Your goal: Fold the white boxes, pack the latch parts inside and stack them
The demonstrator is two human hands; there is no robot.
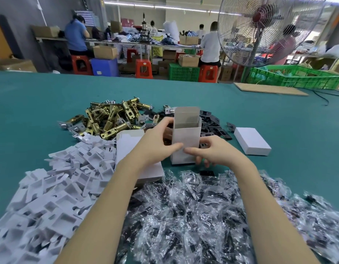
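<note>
A white box (185, 133) stands upright on the green table, its top flap open. My left hand (157, 143) grips its left side, thumb across the front. My right hand (208, 152) holds the lower right of the box, fingers curled round its bottom edge. Brass latch parts (111, 117) lie heaped behind on the left. Black plates (212, 124) lie behind the box. One closed white box (251, 141) lies flat to the right. A stack of flat unfolded boxes (130, 143) sits under my left forearm.
White card inserts (56, 187) are piled at the near left. Clear bags of black screws (212, 216) cover the near right. A cardboard sheet (269, 88) lies at the table's far edge. A standing fan (264, 29) and green crates (296, 76) stand beyond, with seated workers.
</note>
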